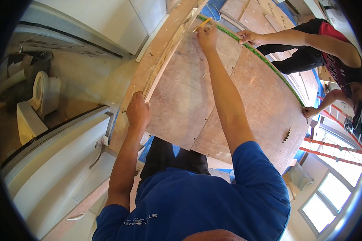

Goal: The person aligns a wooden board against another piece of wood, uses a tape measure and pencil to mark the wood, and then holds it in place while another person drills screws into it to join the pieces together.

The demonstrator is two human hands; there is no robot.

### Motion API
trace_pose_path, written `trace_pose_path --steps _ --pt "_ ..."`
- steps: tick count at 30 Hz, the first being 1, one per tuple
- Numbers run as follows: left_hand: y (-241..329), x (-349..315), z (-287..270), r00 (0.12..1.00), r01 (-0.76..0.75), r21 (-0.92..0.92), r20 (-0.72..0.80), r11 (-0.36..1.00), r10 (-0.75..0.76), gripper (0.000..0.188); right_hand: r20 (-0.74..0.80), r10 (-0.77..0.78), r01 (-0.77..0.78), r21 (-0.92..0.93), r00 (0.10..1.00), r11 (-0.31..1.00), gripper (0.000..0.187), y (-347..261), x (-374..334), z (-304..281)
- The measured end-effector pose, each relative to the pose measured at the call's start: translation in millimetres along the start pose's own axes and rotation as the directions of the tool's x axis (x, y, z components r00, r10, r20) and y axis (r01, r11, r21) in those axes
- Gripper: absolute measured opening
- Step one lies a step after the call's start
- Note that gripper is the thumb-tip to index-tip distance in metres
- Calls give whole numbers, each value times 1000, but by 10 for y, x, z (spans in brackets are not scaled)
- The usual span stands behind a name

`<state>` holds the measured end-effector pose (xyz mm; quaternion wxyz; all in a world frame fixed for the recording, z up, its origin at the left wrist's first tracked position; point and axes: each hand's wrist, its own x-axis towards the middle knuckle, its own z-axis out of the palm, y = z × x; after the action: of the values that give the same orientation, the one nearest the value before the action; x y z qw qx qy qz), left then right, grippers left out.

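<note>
A: Entry, head view. We have our right hand stretched out to the far end of the plywood sheet. What is in it?

B: A yellow pencil, pinched in the fingers, its tip at the board's far corner, right by the end of the green straightedge.

A: And our left hand?

B: It sits on the near left edge of the sheet, fingers curled over the rim where the board meets a strip of rough timber. The grip is narrow, closed on the edge itself; nothing else is in it.

A: Position of the sheet?

B: It lies in front of us, reddish-brown, made of two panels with a seam running lengthwise and small screw marks along it. Our dark trousers show below its near edge.

A: The straightedge?

B: It runs along the right side of the board from the far corner toward the near right. A second person holds it down: one hand near the far end, just beside our right hand, the other hand at the near end. We cannot tell how tightly either presses.

A: Surroundings?

B: A white toilet shows through a doorway on the left. A red ladder stands on the right, with windows beside it.
</note>
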<state>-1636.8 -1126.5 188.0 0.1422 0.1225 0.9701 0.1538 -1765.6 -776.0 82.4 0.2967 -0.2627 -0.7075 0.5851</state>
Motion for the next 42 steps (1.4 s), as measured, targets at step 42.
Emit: trace_pose_path --steps 42 --pt "-16 16 7 1000 -21 -10 7 1000 21 38 -91 -175 132 -353 980 926 21 -105 -110 161"
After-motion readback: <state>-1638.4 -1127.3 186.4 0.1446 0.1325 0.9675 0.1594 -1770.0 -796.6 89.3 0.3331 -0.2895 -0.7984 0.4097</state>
